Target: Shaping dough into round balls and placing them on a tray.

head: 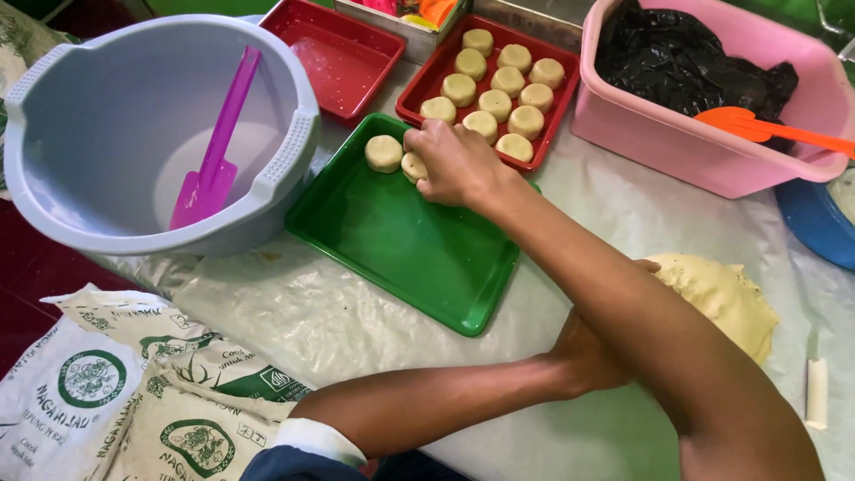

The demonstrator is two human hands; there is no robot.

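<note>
My arms are crossed. My right hand (459,165) reaches over the far corner of a green tray (419,258), its fingers closed on a round pale dough piece (412,167) that touches the tray. A second dough piece (384,153) lies just to its left. My left hand (583,352) stretches to the right under my right forearm and rests against a big lump of pale dough (726,298); its fingers are mostly hidden. Behind the green tray, a red tray (411,109) holds several round dough pieces (495,104) in rows.
A grey basin (107,134) with a purple scraper (214,169) stands at the left, with an empty red tray (343,58) behind. At the right is a pink tub (695,147) with black plastic, an orange spatula (757,127) and a blue bowl (815,223). Flour sacks (107,392) lie near left.
</note>
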